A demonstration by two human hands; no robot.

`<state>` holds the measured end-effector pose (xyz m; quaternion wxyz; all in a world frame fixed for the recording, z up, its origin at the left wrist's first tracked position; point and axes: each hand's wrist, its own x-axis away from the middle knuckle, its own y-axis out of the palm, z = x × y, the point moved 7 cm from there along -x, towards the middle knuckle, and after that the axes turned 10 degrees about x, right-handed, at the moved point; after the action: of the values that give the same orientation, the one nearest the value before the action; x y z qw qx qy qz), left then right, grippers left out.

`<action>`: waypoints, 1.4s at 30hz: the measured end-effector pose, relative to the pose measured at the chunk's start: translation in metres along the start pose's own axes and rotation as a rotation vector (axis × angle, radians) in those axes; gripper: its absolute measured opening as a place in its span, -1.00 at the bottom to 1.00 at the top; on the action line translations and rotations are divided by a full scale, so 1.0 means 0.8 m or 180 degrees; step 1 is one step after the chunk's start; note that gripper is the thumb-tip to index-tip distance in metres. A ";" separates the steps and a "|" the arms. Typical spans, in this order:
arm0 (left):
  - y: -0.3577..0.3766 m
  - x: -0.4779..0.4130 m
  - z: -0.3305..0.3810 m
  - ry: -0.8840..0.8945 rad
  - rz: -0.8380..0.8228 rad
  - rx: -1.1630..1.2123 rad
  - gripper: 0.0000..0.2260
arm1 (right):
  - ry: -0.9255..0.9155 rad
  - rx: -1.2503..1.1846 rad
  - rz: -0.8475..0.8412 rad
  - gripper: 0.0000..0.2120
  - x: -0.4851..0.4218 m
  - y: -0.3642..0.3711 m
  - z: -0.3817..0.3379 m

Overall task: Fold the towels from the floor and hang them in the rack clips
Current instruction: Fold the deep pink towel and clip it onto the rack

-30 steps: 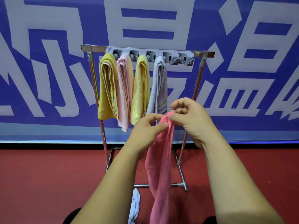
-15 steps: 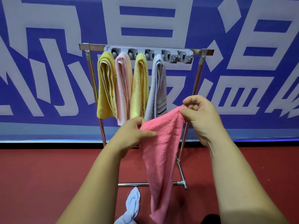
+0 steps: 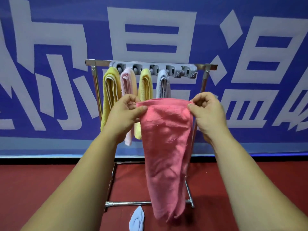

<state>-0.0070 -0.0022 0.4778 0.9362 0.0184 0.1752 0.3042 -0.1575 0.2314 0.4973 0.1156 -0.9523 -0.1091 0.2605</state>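
Pink terry towel [image 3: 166,147] hangs pinched by its top corners, my left hand [image 3: 124,117] at nine o'clock, right hand [image 3: 208,114] at three.

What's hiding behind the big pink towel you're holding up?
Behind the pink towel stands the rack. Its right post and the bottom of the grey towel are covered. Whether anything else sits there can't be seen.

6 towels [image 3: 166,147] (4 hung, 1 held, 1 on floor), 1 rack [image 3: 150,62], 2 hands [image 3: 124,117]
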 end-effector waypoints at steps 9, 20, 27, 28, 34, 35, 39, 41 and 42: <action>-0.007 -0.043 0.085 0.0226 0.0147 0.0075 -0.77 | -0.0128 -0.0183 -0.0140 -0.79 -0.054 -0.004 -0.062; -0.013 -0.060 0.145 0.0175 0.0050 0.0007 -0.84 | -0.0267 0.0842 -0.0840 -0.66 -0.074 0.017 -0.100; -0.012 -0.055 0.158 0.0187 0.0057 -0.0124 -0.82 | -0.0620 0.1311 -0.1006 -0.82 -0.070 0.021 -0.134; -0.013 -0.054 0.159 0.0184 0.0048 -0.0123 -0.81 | -0.0643 0.1302 -0.0996 -0.85 -0.069 0.021 -0.137; -0.022 -0.046 0.168 0.0238 0.0055 0.0074 -0.80 | -0.0775 0.0879 -0.0664 -0.84 -0.069 0.001 -0.155; -0.023 -0.045 0.167 0.0222 0.0047 0.0068 -0.79 | -0.0790 0.0859 -0.0671 -0.82 -0.069 0.001 -0.157; -0.019 -0.042 0.161 0.0197 0.0003 0.0145 -0.79 | -0.0890 0.0901 -0.0547 -0.77 -0.069 -0.003 -0.159; -0.019 -0.042 0.157 0.0176 0.0011 0.0185 -0.79 | -0.0890 0.0894 -0.0474 -0.77 -0.068 -0.005 -0.158; -0.020 -0.041 0.152 0.0135 0.0003 0.0158 -0.79 | -0.0827 0.0932 -0.0515 -0.75 -0.068 -0.004 -0.153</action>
<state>0.0183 -0.0252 0.6003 0.9313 0.0352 0.2026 0.3005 -0.1400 0.1995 0.6259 0.2583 -0.8719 -0.1601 0.3841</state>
